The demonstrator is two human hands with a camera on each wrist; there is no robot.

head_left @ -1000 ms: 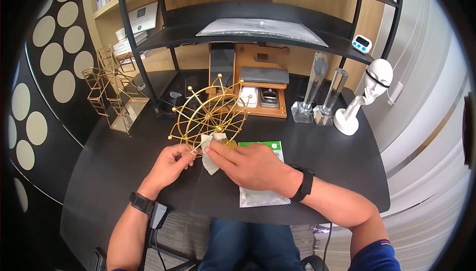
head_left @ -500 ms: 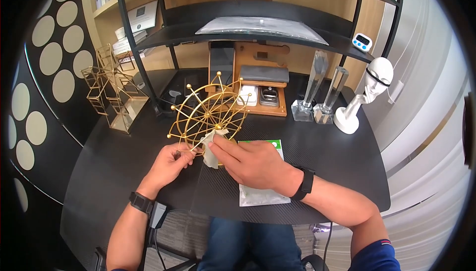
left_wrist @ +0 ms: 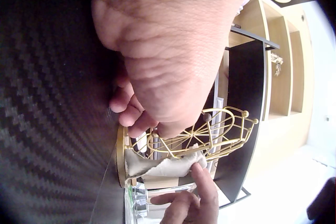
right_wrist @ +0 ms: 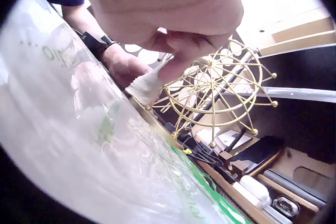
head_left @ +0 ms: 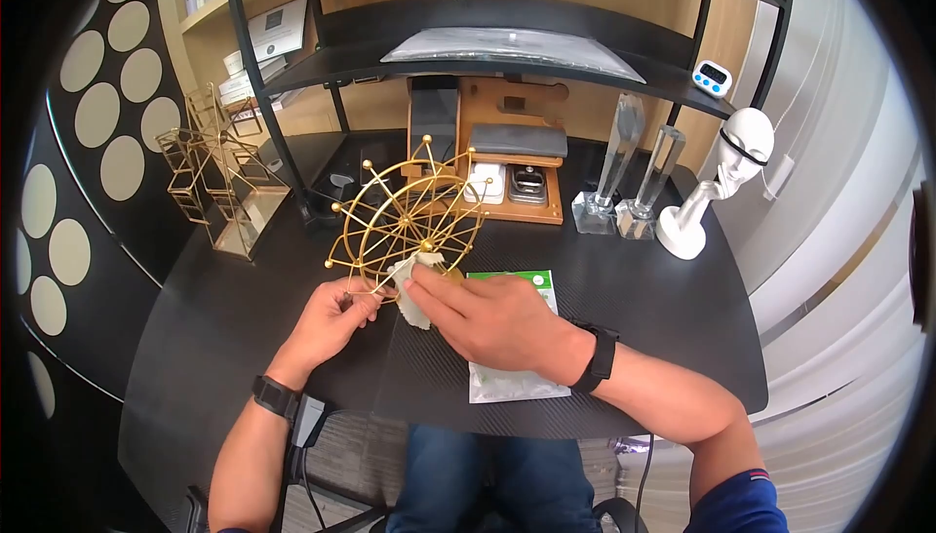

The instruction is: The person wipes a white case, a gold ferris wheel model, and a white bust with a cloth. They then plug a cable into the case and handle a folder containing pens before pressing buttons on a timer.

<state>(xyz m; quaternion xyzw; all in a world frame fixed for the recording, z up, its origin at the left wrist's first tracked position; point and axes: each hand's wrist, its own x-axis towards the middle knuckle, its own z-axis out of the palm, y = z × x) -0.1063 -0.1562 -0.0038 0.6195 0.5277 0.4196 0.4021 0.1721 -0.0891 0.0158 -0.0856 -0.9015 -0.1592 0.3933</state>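
My left hand (head_left: 333, 318) pinches the gold wheel (head_left: 406, 223) low down; my right hand (head_left: 507, 323) pinches a limp cloth (head_left: 413, 307). I judge the wheel light but bendable; best held low.

No text legible with certainty in any view. Clear-and-white plastic packet with a green top band (right_wrist: 79, 134), flat on the desk (head_left: 263, 338): right wrist view shows green lettering near one end, preceded by a row of green dots, and more green lettering beside the band; both turned and distorted, wording not resolved. White digital timer with blue buttons (head_left: 712, 78): dark display, digits unreadable. White printed sheet with a dark emblem (head_left: 278, 28), on the shelving behind: print too small.
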